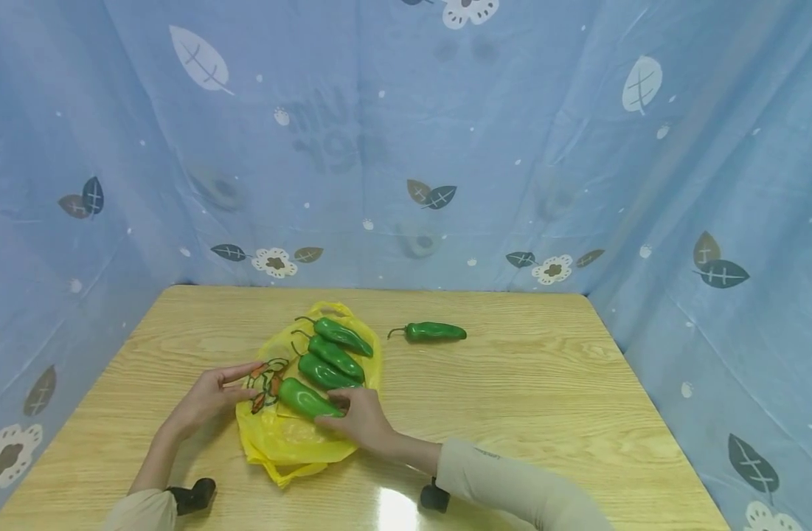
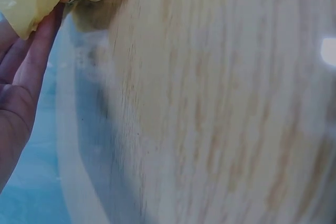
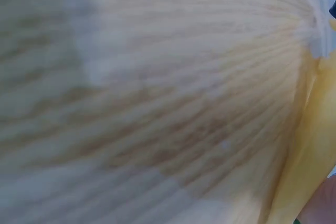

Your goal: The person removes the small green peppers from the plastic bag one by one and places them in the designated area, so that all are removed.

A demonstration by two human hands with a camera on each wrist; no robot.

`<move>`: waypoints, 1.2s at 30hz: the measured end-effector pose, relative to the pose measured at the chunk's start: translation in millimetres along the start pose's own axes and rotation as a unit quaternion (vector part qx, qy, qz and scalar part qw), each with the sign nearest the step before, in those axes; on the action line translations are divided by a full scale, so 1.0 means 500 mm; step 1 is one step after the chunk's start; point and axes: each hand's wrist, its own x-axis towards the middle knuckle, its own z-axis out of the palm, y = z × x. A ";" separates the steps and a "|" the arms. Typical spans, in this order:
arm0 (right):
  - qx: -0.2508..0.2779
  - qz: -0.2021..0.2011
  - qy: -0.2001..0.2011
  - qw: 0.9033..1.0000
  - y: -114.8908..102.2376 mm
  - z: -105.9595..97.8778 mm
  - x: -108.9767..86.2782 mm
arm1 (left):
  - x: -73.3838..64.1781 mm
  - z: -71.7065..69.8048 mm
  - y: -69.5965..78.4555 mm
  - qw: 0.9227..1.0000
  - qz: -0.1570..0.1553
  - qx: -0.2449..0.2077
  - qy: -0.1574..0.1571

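Note:
A yellow plastic bag [image 1: 293,442] lies flat on the table with several long green peppers on top of it. My right hand [image 1: 362,420] holds the tip end of the nearest green pepper [image 1: 306,399], between thumb and fingers. Above it on the bag three more peppers lie side by side, among them a middle one [image 1: 335,358], stems to the left. My left hand [image 1: 209,398] is at the bag's left edge, its fingers stretched out beside an orange and green patterned patch [image 1: 265,383]. In the left wrist view straight fingers [image 2: 39,51] touch the yellow plastic.
Another green pepper [image 1: 435,332] lies by itself on the wooden table [image 1: 512,398], right of the bag. A blue patterned curtain [image 1: 379,147] hangs behind the table and along both sides. Light glares off the front of the tabletop.

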 end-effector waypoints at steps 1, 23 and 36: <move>-0.003 0.000 0.001 1.000 -0.001 0.002 0.003 | 0.000 0.001 0.000 1.000 0.000 -0.005 -0.001; 0.017 0.030 -0.021 0.999 0.001 -0.021 -0.009 | -0.003 -0.001 0.001 1.000 -0.007 -0.002 0.001; 0.078 0.027 -0.113 0.990 0.030 -0.100 -0.018 | 0.000 -0.001 -0.002 1.000 -0.009 -0.012 -0.001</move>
